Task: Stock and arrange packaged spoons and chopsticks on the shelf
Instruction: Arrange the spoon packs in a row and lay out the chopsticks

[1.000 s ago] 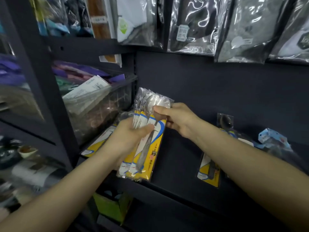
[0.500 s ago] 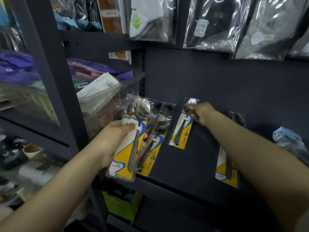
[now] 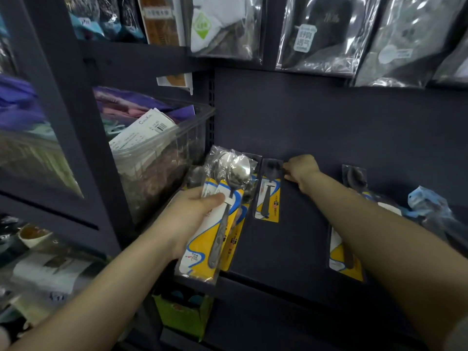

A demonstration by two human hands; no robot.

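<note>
My left hand grips a stack of packaged steel spoons on yellow, blue and white cards, held tilted over the dark shelf. A single spoon pack lies flat on the shelf beside the stack. My right hand touches that pack's top right corner with curled fingers; I cannot tell whether it pinches it. Another spoon pack lies further right, partly hidden by my right forearm.
A clear plastic bin with packaged cloth goods stands left of the shelf. Bagged items hang above. A blue-and-clear packet lies at the right. A green carton sits below the shelf edge.
My right hand took one spoon pack from the stack and carried it right, down onto the shelf. My left hand keeps the rest of the stack, now a little lower.
</note>
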